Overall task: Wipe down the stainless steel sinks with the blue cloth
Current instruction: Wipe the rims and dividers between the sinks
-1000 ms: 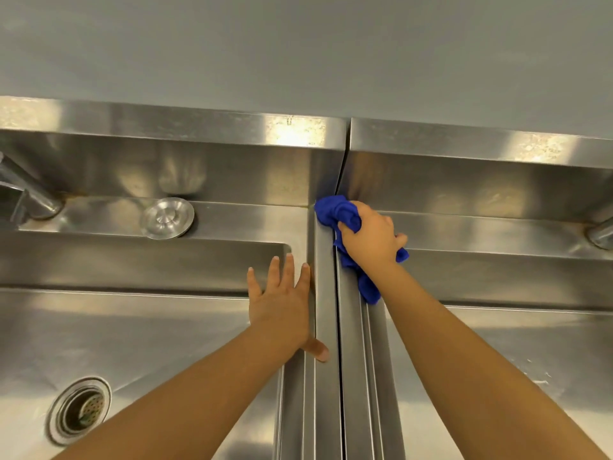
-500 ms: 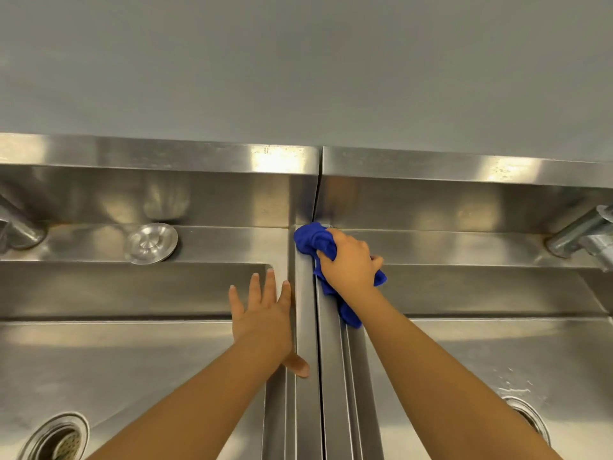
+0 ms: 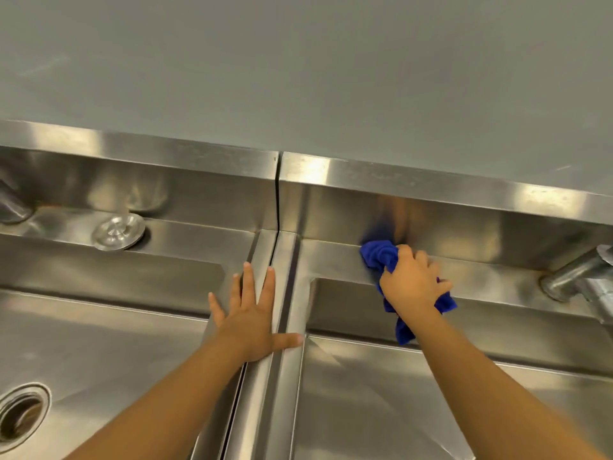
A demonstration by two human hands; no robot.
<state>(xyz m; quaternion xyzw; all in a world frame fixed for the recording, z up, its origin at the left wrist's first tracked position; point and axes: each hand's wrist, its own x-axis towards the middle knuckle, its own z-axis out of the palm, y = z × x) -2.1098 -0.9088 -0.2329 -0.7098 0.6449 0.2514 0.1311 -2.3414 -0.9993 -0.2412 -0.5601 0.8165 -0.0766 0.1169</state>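
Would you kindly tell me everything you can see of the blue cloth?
The blue cloth is a deep blue, soft-looking fabric, bunched into a wad. The right hand grips it, pressing the wad onto the back ledge of the right sink. A loose tail hangs below the hand over the basin's rear wall.

A plain grey wall (image 3: 298, 61) fills the upper frame. Below it a round metal cap (image 3: 118, 231) lies flat at left, near a tap (image 3: 13, 207) cut off by the edge. A second tap (image 3: 577, 277) juts in at right.
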